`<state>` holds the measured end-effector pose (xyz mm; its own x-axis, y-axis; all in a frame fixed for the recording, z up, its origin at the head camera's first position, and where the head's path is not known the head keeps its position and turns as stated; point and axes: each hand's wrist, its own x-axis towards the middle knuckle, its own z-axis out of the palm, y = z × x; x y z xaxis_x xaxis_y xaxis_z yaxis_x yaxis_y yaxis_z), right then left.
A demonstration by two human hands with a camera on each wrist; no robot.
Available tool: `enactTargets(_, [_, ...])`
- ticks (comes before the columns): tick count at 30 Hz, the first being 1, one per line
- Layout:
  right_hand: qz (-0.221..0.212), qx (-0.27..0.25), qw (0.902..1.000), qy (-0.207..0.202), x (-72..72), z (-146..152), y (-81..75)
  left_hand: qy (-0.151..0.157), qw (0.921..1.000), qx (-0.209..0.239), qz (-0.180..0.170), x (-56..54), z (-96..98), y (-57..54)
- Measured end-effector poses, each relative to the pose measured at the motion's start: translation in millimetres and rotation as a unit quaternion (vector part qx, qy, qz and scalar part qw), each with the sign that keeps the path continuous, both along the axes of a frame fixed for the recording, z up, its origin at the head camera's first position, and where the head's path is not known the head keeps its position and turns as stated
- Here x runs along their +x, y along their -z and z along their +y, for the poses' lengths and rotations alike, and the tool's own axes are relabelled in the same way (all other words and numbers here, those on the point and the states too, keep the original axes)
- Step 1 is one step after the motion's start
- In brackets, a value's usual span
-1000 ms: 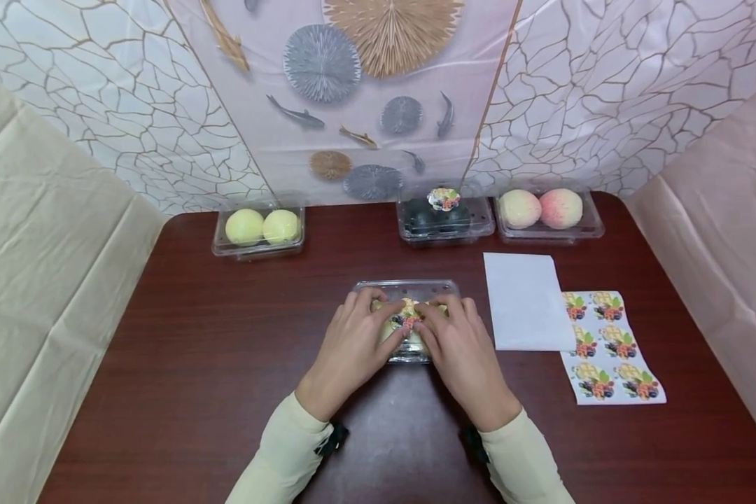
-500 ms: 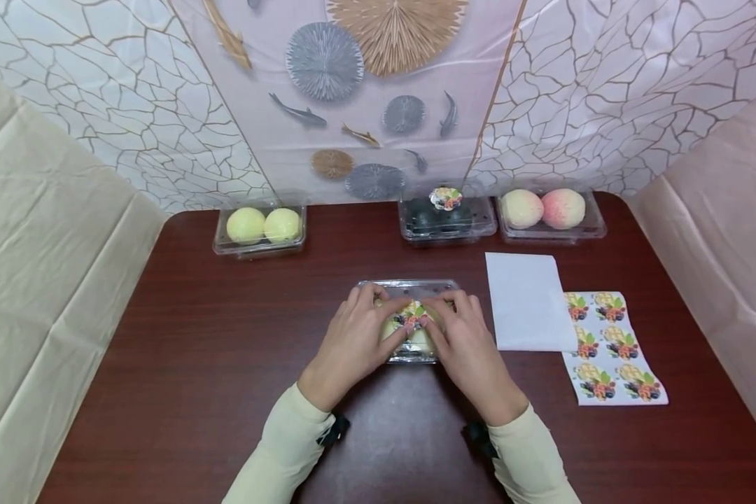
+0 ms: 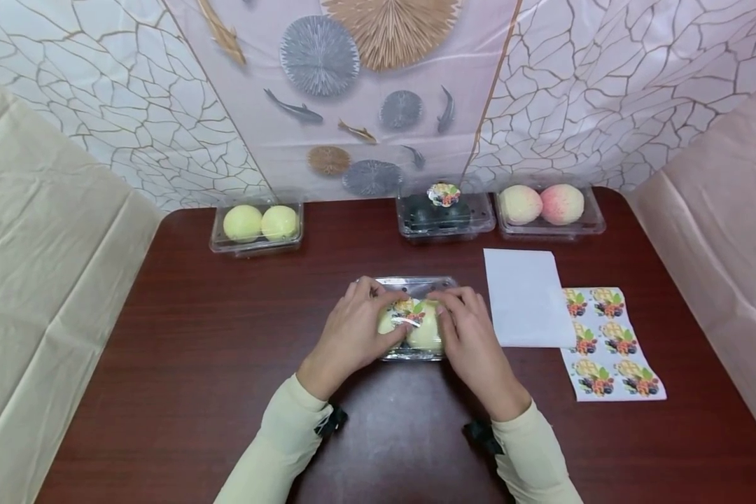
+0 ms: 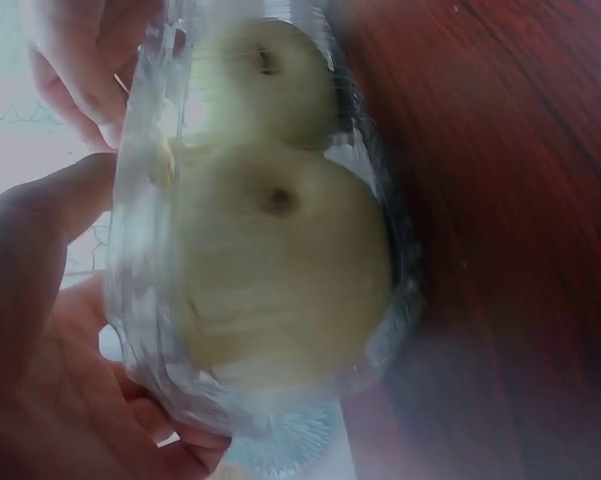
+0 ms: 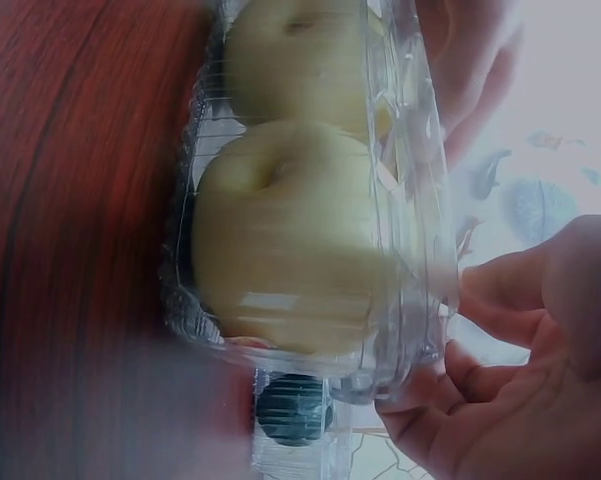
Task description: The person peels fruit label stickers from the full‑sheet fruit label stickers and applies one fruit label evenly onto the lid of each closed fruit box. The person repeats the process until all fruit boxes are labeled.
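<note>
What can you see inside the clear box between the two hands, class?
Two pale yellow-green fruits sit side by side in the clear box. From above, the sticker and left hand partly cover them; their undersides are hidden.

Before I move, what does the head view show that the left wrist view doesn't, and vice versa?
Only the head view shows the three back-row clamshells, sticker sheet, white sheet and cream sleeves.
Only the left wrist view shows dark hollows in the pale yellow fruits.
Both show those fruits, their clear clamshell, the left hand, the right hand and the table.
</note>
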<state>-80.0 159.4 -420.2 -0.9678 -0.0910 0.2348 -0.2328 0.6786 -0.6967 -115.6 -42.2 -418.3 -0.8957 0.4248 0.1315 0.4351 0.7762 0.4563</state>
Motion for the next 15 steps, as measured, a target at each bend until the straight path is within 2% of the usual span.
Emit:
enactTargets(11, [-0.004,-0.028,0.9996,0.007,0.2,2.8,-2.0,0.013,0.9999,-0.007,0.005,-4.0,-3.5,1.4])
enactTargets(15, [-0.009,-0.026,0.9992,0.028,4.3,2.5,-1.3,0.022,0.9997,-0.004,-0.012,-4.1,-5.2,0.9])
